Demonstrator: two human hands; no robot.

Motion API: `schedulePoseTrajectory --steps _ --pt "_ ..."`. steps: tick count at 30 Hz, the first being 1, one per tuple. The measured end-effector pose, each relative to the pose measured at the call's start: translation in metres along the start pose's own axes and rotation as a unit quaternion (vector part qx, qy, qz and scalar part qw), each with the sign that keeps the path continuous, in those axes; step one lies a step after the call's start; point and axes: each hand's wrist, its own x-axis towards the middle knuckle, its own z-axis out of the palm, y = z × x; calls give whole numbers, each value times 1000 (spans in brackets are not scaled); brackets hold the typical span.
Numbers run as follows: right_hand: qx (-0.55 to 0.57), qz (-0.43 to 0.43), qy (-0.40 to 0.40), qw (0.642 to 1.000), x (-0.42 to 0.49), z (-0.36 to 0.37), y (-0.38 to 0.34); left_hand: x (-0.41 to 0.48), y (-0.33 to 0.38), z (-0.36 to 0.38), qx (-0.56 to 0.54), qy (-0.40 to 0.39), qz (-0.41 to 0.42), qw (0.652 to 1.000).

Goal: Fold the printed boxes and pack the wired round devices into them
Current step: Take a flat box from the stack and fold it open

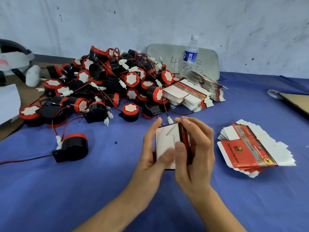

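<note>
Box in hand: a printed box is being held up off the blue cloth, at lower centre of the frame, white flaps facing the camera.
Left hand: the left hand is wrapping its fingers round the box's left edge, its thumb lying across the white flap, slightly blurred.
Right hand: the right hand is curling round the red printed side, thumb pressing on the flap near the box's edge.
Step, as I judge it: the end flaps are being tucked shut; whether a device is already inside cannot be told.
Devices: the pile of wired round devices is sitting at upper left of centre; one single device is lying at lower left, well apart from the hands.
Flat boxes: a fanned stack is lying at right; another stack is resting beside the pile.
Risk, wire: a white connector is lying just above the box; a loose lead could be getting caught under the closing flap.
Risk, flap: thumb pressure off the crease could be buckling the thin card.
Risk, bottle: the water bottle is standing behind the far stack; a careless reach there could be tipping it.
</note>
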Motion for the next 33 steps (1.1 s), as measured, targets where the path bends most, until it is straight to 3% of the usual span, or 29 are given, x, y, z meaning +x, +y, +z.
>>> schedulePoseTrajectory --steps 3,9,13,15,18,20,22,24,27,33 --pt "11 8 -19 1000 0 0 0 3 4 -2 -19 -11 -14 1000" --pt "67 86 -93 990 2 3 -2 14 3 -13 -82 71 -66 992" --pt "115 250 -6 961 9 1 6 23 8 -21 -142 102 -58 983" --pt "128 427 47 894 15 -5 12 27 12 -25 -184 123 -49 974" --pt "294 648 121 692 17 -11 22 31 15 -30 -247 143 -37 958" --pt "411 704 123 566 14 -8 21 32 16 -32 -265 150 -37 952" --pt "474 706 81 520 10 1 15 32 15 -31 -262 156 -47 951" --pt "500 687 50 526 5 8 13 31 13 -28 -235 159 -64 957" --pt "502 656 23 563 4 8 13 26 10 -22 -197 143 -92 965" --pt "516 583 -36 626 3 1 19 24 18 -22 -153 60 -88 982"
